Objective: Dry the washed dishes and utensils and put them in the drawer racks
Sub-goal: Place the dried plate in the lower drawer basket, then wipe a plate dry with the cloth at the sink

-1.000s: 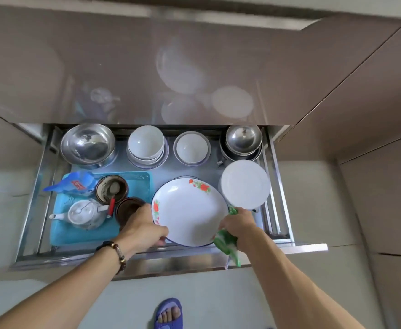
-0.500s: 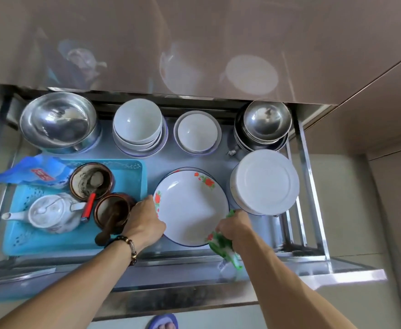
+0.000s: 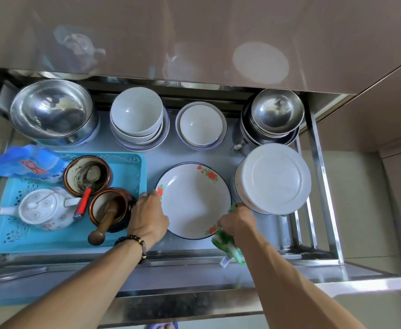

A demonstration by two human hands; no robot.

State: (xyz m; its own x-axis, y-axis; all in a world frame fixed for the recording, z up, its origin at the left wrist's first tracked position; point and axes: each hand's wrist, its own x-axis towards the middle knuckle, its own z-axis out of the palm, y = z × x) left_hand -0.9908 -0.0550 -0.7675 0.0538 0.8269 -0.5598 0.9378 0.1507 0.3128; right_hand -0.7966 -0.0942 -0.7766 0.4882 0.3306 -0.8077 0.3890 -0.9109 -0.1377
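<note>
The pulled-out steel drawer [image 3: 318, 186] fills most of the view, its floor loaded with dishes. At its left lies a blue plastic tray [image 3: 128, 167] carrying a white teapot [image 3: 44, 208], two brown jars, the nearer one [image 3: 110, 206] with a wooden pestle [image 3: 104, 224] leaning in it, and a blue packet [image 3: 26, 162] drooping over the far left edge. Along the back stand a large steel bowl [image 3: 52, 110], a stack of white bowls [image 3: 137, 117], a single white bowl on a plate [image 3: 200, 125] and a nest of small steel bowls [image 3: 276, 112]. At front right a stack of upturned white plates [image 3: 275, 178] sits just beside the flowered plate [image 3: 193, 200], which lies flat on the drawer floor at centre front. The left hand [image 3: 148, 218] grips that plate's left rim, fingers curled over the edge; the right hand [image 3: 238, 222] touches its near right rim while clenched round a green and white cloth [image 3: 228, 245]
</note>
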